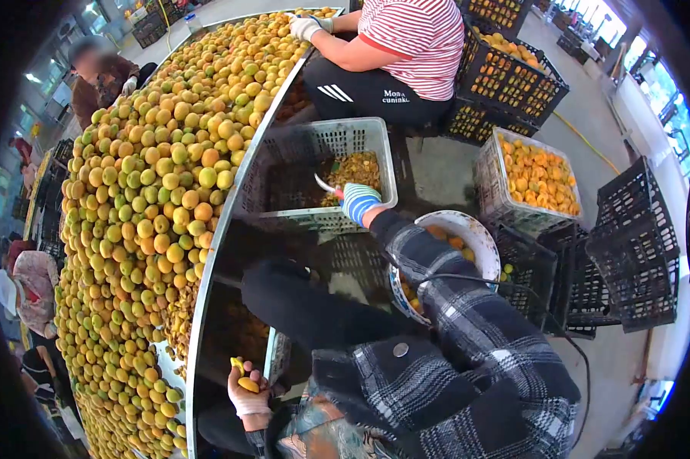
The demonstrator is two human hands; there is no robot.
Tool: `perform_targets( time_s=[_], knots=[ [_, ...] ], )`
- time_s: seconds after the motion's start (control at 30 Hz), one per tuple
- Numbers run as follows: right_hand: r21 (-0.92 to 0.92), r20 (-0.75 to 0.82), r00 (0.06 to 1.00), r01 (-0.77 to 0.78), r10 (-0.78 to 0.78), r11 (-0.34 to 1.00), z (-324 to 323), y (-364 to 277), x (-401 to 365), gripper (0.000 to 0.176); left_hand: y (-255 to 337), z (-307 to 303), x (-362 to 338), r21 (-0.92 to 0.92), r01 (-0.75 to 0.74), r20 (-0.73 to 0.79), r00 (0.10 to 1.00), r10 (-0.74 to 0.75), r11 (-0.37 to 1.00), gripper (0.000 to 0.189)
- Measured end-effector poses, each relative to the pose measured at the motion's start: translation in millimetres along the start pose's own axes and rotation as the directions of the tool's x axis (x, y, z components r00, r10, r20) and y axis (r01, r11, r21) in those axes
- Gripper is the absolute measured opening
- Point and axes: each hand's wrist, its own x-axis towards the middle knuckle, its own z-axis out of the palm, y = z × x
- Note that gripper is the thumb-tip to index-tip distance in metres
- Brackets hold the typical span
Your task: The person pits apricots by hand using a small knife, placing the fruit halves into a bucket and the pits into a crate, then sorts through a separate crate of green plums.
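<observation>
My right hand (pixel 358 201), in a white glove with blue and green stripes, is closed round the handle of a small curved knife (pixel 324 183). It is over the near side of a grey crate (pixel 379 145), where a heap of brownish-yellow fruit scraps or pits (pixel 358 170) lies. Low in the view, beside the table's metal edge, my left hand (pixel 250 396) has its fingers curled round a cut apricot (pixel 248 384). Another yellow piece shows at its fingertips. White cloth covers part of that hand and wrist.
Apricots (pixel 157 180) cover the metal-edged table (pixel 221 233) on the left. A white bucket (pixel 478 237) with apricots stands under my right arm. A crate of apricot halves (pixel 540 180) and black crates (pixel 635 245) stand right. A person in a striped shirt (pixel 414 46) sits ahead.
</observation>
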Motion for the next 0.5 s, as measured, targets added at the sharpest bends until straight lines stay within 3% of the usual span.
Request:
perform_targets(
  time_s=[0.1,0.2,0.3,0.5],
  knots=[
    [-0.023,0.015,0.999,-0.041,0.042,0.999,13,-5,12,0.027,4,-3,1,-0.021,0.01,-0.019,1.0,-0.01,1.0,0.017],
    [-0.08,0.071,0.99,0.13,-0.124,0.988,24,-8,20,0.023,13,3,4,0.054,-0.029,-0.074,0.997,0.032,0.998,0.021],
    [-0.225,0.223,0.965,0.191,-0.14,0.956,64,-1,32,0.023,24,10,6,0.061,-0.057,-0.096,0.993,0.063,0.997,0.023],
    [-0.329,0.252,0.951,0.257,-0.178,0.909,89,-4,45,0.02,42,3,25,0.117,-0.155,-0.115,0.979,0.169,0.981,0.025]
  ],
)
